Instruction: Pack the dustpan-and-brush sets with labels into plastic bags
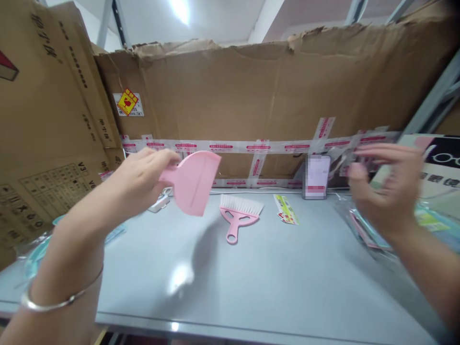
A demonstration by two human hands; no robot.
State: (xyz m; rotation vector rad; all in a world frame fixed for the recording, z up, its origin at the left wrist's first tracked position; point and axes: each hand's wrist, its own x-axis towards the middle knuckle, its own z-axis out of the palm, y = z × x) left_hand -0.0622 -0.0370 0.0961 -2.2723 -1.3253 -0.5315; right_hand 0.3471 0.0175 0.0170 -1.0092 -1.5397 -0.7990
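Note:
My left hand point(145, 175) is closed around the short handle of a pink dustpan point(197, 184), holding it above the table. Below and to its right lies a small pink brush point(237, 218) with white bristles and a ring at the handle's end. My right hand point(388, 187) hovers over the table's right side, slightly blurred, with thumb and forefinger apart. Nothing held shows in it, though clear plastic appears just beyond its fingertips. A green and white card with red pictures point(286, 209) lies right of the brush.
A phone point(316, 177) leans upright at the back against a cardboard wall point(230, 91). Plastic-wrapped items point(366, 230) lie at right, near a printed box point(443, 165). Blue-green items point(39, 254) sit at left beside a large carton point(53, 120). A white power strip point(158, 203) is behind my left hand.

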